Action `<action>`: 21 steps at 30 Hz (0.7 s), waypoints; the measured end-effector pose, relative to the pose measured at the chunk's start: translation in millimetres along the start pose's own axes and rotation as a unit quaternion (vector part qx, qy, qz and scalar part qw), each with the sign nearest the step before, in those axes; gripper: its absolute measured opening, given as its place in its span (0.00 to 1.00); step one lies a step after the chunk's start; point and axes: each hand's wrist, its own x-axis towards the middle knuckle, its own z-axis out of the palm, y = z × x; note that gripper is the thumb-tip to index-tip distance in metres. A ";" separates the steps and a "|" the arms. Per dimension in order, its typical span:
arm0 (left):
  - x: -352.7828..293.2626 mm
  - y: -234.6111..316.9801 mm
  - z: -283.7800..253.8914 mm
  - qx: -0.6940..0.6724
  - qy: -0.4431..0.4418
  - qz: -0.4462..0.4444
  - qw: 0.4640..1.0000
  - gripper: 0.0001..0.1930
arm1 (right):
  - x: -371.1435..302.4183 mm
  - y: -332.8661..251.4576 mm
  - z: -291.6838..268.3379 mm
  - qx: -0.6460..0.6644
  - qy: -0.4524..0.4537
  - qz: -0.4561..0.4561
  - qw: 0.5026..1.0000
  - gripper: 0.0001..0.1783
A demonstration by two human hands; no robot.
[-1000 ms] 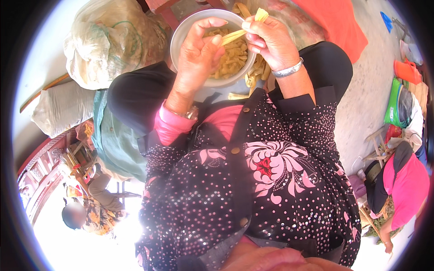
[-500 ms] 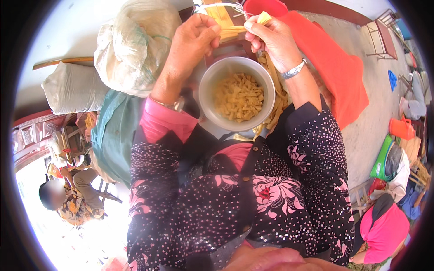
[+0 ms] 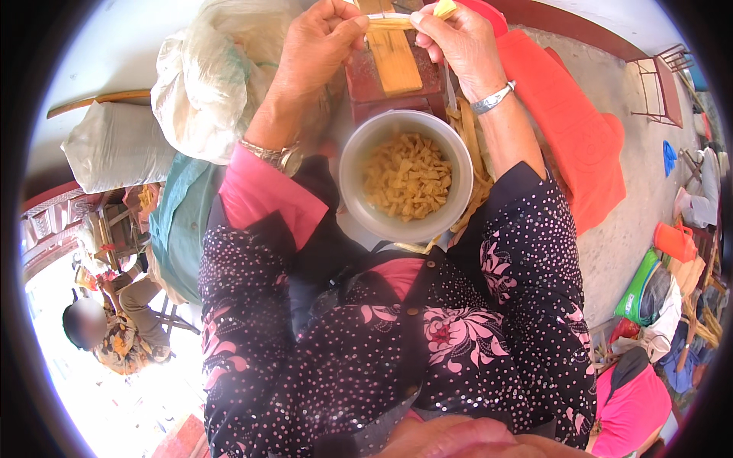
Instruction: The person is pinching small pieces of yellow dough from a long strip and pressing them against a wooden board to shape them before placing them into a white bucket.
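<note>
Both hands are at the far edge, above a yellow wooden board (image 3: 397,67) on a dark red bench (image 3: 364,98). A thin yellowish strip (image 3: 391,24) spans the gap between them across the board. Its left end is pinched by my left hand (image 3: 322,44), thumb against curled fingers. My right hand (image 3: 464,47) pinches the other end, and a folded yellow tip sticks up above its thumb. Nearer me stands a round metal pot (image 3: 348,179) holding many short, yellow-brown cut pieces (image 3: 408,177). What the strip is made of I cannot tell.
Longer yellowish strips (image 3: 472,145) lie right of the pot. Red cloth (image 3: 561,130) spreads beyond my right forearm. A large whitish plastic bag (image 3: 217,84) bulges at the left, above a teal cover (image 3: 183,221). People sit at lower left and lower right.
Both hands have shifted farther out, still pinching the strip. The view has moved, so the pot appears lower and more of the board and bench shows.
</note>
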 end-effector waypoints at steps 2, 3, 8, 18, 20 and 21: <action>0.1 1.7 0.3 -0.004 0.002 -0.006 1.000 0.05 | -1.9 -1.9 1.0 -0.015 -0.002 0.010 1.000 0.10; -0.3 4.5 2.6 -0.004 0.004 -0.014 1.000 0.05 | -0.6 0.0 0.5 -0.005 0.001 0.003 1.000 0.10; 2.9 -9.0 3.4 0.042 -0.006 -0.002 0.999 0.06 | 3.0 18.0 -6.6 -0.107 -0.013 -0.013 0.994 0.08; -11.8 -0.2 -5.3 -0.080 0.005 -0.049 0.996 0.03 | -33.9 -39.4 -20.9 -0.130 -0.203 0.096 0.966 0.19; -12.0 0.4 -1.5 -0.090 -0.025 -0.038 0.995 0.03 | -29.0 -32.0 -26.9 -0.120 -0.184 0.090 0.971 0.20; -12.1 0.5 -0.1 -0.095 -0.040 -0.033 0.994 0.03 | -28.0 -27.9 -25.5 -0.102 -0.155 0.084 0.979 0.20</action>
